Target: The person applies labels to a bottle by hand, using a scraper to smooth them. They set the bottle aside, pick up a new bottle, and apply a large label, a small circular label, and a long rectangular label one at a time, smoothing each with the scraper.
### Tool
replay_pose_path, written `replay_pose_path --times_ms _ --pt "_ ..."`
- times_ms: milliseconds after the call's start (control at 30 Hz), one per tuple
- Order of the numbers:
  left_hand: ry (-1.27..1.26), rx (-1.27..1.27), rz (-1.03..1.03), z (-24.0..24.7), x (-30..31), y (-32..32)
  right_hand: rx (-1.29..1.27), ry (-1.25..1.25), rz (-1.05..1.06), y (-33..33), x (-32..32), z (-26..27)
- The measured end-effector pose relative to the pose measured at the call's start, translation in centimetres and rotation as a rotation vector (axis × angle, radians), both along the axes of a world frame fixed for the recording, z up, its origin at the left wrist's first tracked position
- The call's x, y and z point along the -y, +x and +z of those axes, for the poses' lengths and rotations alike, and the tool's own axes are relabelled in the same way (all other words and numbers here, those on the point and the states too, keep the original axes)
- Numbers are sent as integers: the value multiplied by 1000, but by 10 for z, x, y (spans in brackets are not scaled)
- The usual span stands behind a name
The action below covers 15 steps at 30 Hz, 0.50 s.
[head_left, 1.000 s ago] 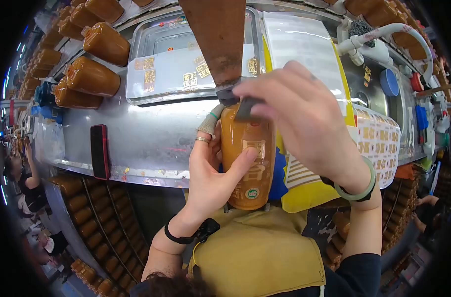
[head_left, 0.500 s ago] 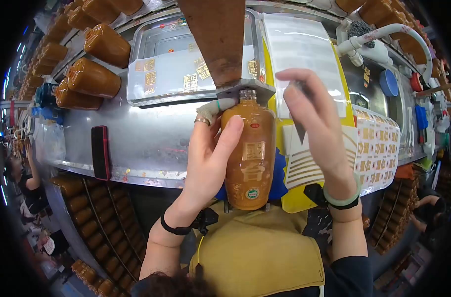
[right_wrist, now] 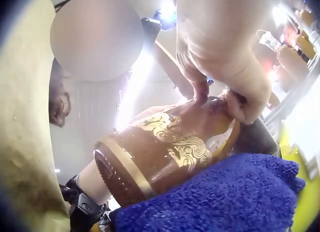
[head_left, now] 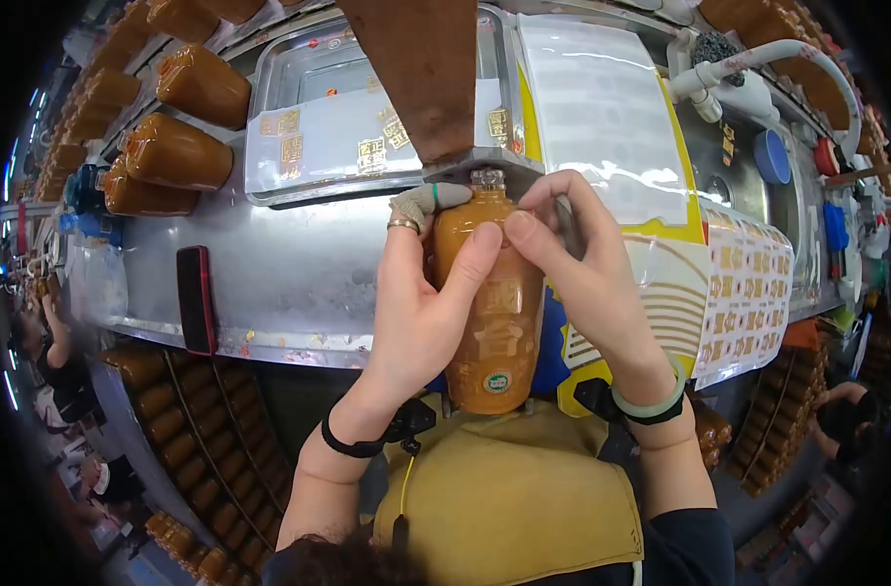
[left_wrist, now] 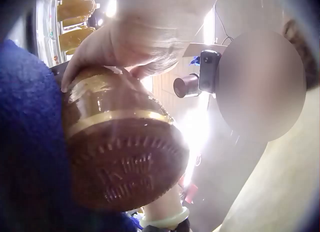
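Note:
An amber bottle (head_left: 492, 337) with gold characters and a green round mark lies on its side, neck toward a metal plate. In the left wrist view the bottle's base (left_wrist: 130, 162) faces the camera. My left hand (head_left: 411, 313), a cloth cover on one finger, grips its left shoulder, thumb on top. My right hand (head_left: 597, 283) touches the right shoulder with its thumb tip, the forefinger bent beside it; a grey flat tool (head_left: 567, 225) shows partly behind the thumb. In the right wrist view a blue cloth (right_wrist: 225, 197) lies against the bottle (right_wrist: 160, 147).
A brown upright post (head_left: 421, 78) stands beyond the bottle neck. A metal tray (head_left: 260, 186) with gold labels is behind, left of it. Amber bottles (head_left: 177, 151) and a phone (head_left: 195, 298) are at left. Sticker sheets (head_left: 743, 293), a faucet (head_left: 758, 63) and a blue cup (head_left: 772, 156) are at right.
My right hand lifted from the bottle's neck area and moved off to the right, then came back to its right shoulder. My left hand stayed on the bottle, its thumb shifting up toward the shoulder.

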State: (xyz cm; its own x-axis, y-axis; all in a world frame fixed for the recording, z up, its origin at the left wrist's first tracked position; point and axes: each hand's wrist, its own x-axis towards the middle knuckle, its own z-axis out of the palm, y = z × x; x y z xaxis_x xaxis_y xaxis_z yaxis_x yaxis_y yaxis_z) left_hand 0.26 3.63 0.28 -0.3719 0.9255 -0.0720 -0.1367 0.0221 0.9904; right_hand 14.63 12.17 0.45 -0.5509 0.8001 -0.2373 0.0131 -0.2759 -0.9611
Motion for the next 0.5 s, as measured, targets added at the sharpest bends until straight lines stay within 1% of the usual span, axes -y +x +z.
replay_pose_path --times_ms 67,100,167,200,233,300,333,367,433,467,500 --pt "-1 61 -28 2 1 -1 75 107 5 1 0 -5" --pt "-1 60 -28 2 2 -1 74 108 5 2 2 -2" --pt "5 202 -1 -1 4 0 -72 -52 -33 3 5 4" --pt "21 247 -41 -3 9 -5 -85 -75 -16 9 5 2" --pt "21 246 -40 -4 13 -5 -86 -74 -15 14 8 3" --pt "-1 350 -6 -4 23 -4 2 -69 34 21 18 6" --pt "-1 286 -37 -1 27 -3 2 -71 36 20 22 5" --pt "-1 286 -35 0 28 -2 -18 -68 19 16 26 4" --pt "-8 128 -81 1 27 0 -38 -64 4 15 29 4" --pt "20 202 -83 -1 27 -3 -42 -91 13 17 26 5" --pt "21 201 -83 -1 27 -3 -46 -117 21 17 26 5"
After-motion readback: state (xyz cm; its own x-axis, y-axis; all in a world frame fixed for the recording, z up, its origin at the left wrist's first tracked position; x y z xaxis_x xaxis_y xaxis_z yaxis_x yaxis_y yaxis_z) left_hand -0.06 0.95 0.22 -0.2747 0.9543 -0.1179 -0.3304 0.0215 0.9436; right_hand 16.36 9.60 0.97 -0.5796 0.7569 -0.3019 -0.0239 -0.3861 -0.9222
